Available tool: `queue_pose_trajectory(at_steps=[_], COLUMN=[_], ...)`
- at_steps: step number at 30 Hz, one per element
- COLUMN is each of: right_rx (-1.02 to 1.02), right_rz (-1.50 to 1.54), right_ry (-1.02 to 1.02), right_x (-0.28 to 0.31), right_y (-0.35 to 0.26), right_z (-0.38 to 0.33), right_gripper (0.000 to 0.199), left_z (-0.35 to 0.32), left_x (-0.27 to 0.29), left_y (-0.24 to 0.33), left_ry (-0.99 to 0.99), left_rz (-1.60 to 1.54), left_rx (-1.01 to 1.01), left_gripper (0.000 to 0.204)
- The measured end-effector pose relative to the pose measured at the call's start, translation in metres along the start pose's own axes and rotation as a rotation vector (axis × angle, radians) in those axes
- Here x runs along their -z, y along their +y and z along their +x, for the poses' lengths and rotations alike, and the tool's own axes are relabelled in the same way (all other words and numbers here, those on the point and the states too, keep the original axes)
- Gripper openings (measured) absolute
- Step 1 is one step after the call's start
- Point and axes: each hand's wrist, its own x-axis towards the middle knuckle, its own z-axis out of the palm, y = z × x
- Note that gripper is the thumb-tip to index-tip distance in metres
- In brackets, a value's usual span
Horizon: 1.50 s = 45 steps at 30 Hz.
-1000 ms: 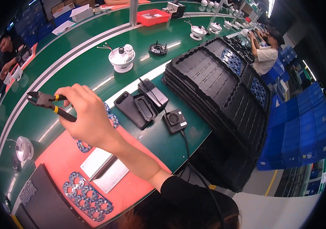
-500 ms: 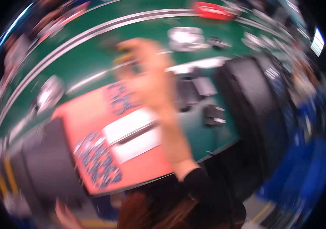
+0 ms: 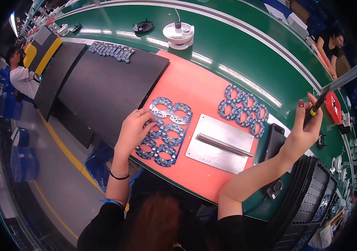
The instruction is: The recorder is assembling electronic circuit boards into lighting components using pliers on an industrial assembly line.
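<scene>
My left hand (image 3: 134,129) is at the left edge of a blue circuit board panel (image 3: 172,137) made of several joined rings. Its fingers bend over the rings and appear to grip that edge, though the fingertips are partly hidden. Raised at the right, my right hand (image 3: 306,127) is closed round a slim black tool with a yellow band (image 3: 315,109); its exact kind is unclear. Between the hands lies a metal plate (image 3: 205,155) with a raised bar along it. Beyond the plate rests another group of blue ring boards (image 3: 242,109). All lie on a pink mat (image 3: 187,180).
A black board (image 3: 115,83) at the left carries more ring boards (image 3: 111,51). A white round device (image 3: 178,37) and a black round part (image 3: 143,27) stand farther back. Black trays (image 3: 308,196) are stacked at the right. Other people (image 3: 331,50) are farther off.
The view has turned and sharpened. My left hand has come up from below the table edge to the circuit board panel. My right hand, earlier blurred over the table, is now beyond the metal plate's right.
</scene>
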Motion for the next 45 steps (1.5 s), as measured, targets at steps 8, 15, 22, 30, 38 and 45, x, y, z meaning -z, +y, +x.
queue_pose_trajectory(at_steps=[8,15,22,30,38,45], right_rx=[0.013,0.029,0.042,0.034,0.052,0.021], right_rz=[-0.113,-0.062,-0.001,-0.014,-0.034,-0.052], right_ry=[0.013,-0.004,-0.024,-0.033,-0.038,-0.078], right_x=[0.005,-0.001,-0.008,-0.009,-0.018,-0.029], right_y=[-0.002,-0.004,-0.005,-0.001,-0.007,-0.011], right_z=[0.002,0.001,-0.003,-0.001,-0.004,-0.008], right_gripper=[0.027,0.028,0.028,0.027,0.027,0.029], left_z=[0.012,0.018,0.019,0.018,0.027,-0.001], left_x=[-0.007,-0.005,-0.001,-0.002,0.007,0.033], left_y=[-0.003,-0.003,-0.005,-0.008,-0.016,-0.007], left_ry=[-0.12,-0.165,-0.22,-0.211,-0.244,-0.171], left_rz=[0.064,0.116,0.146,0.121,-0.01,-0.021], left_rx=[0.035,-0.072,-0.082,-0.095,-0.087,-0.023], left_gripper=[0.012,0.007,0.007,0.007,0.009,0.007])
